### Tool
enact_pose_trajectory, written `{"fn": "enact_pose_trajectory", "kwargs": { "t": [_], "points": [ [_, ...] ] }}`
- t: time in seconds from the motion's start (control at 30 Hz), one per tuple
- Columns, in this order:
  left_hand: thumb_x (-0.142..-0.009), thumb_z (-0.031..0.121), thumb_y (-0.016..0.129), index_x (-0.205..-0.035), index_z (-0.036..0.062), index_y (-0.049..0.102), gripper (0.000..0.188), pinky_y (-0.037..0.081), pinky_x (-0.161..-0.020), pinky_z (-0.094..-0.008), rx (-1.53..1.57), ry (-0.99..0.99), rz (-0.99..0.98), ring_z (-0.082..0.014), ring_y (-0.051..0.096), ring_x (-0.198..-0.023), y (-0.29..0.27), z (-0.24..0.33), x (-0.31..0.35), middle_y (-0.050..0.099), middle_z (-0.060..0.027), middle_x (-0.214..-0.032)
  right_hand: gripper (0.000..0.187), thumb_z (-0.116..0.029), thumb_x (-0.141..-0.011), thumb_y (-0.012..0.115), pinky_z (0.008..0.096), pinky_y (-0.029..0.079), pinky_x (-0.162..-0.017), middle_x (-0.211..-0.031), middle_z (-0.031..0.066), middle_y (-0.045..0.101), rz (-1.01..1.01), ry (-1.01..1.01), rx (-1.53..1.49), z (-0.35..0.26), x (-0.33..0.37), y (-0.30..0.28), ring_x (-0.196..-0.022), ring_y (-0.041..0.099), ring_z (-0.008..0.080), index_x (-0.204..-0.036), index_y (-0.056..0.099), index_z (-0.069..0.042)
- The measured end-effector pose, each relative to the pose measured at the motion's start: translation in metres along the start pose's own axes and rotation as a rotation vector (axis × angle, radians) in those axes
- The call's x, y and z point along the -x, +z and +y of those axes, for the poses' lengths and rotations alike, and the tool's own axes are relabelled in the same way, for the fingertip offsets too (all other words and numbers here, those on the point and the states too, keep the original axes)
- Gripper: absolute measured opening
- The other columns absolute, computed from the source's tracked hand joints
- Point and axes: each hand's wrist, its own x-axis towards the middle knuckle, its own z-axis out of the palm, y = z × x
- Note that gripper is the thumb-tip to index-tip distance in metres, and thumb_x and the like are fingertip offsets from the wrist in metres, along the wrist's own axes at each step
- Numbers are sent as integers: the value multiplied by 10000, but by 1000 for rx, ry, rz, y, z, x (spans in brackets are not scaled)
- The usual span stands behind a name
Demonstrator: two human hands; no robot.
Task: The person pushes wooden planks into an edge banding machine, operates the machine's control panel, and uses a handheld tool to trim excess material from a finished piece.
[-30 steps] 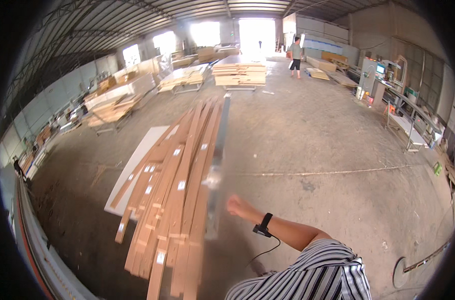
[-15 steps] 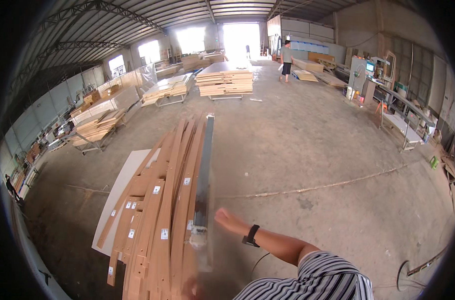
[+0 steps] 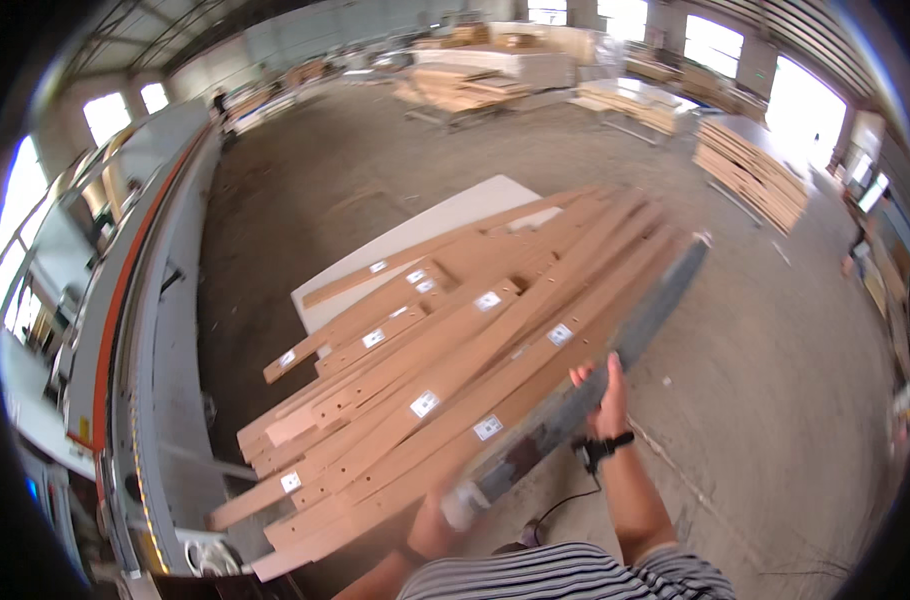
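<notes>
A long grey bar [image 3: 535,437] runs diagonally along the near right side of a pile of brown wooden strips [image 3: 455,365]. Its near end is wrapped in something whitish [image 3: 465,505]. Midway along it, my right hand [image 3: 605,405] has its thumb and fingertips around the bar; a black band [image 3: 602,452] is on that wrist. My left hand [image 3: 435,525] is beside the whitish end, its fingers smeared by motion. Several strips carry white printed labels [image 3: 425,403] and small drilled holes. Beneath the pile's far side shows a pale board [image 3: 415,240].
On the left stands a long grey machine with an orange stripe [image 3: 125,340]. Board stacks [image 3: 750,170] on metal stands are farther back. A person [image 3: 859,240] is at the far right. A dark cable [image 3: 565,500] hangs near my right wrist.
The view has swung left, bringing the long machine into sight. My right hand has gone from beside the grey bar onto it. My left hand now shows more fully at the bar's near end.
</notes>
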Motion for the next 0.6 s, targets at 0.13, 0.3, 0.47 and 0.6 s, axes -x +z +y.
{"fn": "enact_pose_trajectory", "kwargs": {
  "t": [0.13,0.3,0.47,0.6],
  "points": [
    [-684,121,861,-1214,42,482,656,486,-917,-388,108,-86,37,-305,608,-1053,5,34,-14,599,-150,-1085,427,-454,-954,621,394,553,-781,-817,57,563,133,56,-10,-5,3,7,-727,573,175,-908,545,-36],
    [-730,128,827,-1291,37,503,654,510,-908,-381,-23,-70,34,-261,636,-1030,25,-45,4,627,-148,-1153,432,-470,-940,640,375,537,-734,-814,45,557,123,116,8,-11,1,12,-709,558,166,-922,538,-51],
    [-735,148,803,-1216,27,510,576,486,-950,-402,-236,44,23,-324,612,-1097,31,-73,0,607,-175,-1174,415,-460,-949,636,343,530,-722,-827,35,575,84,30,11,-8,-4,13,-728,563,153,-924,536,-58],
    [-777,195,777,-1168,49,561,470,521,-884,-403,-136,7,2,-359,621,-1043,28,-72,-8,609,-172,-1153,396,-446,-957,630,313,523,-712,-834,34,581,96,27,12,-11,0,14,-743,566,147,-934,538,-62]
  ]
}}
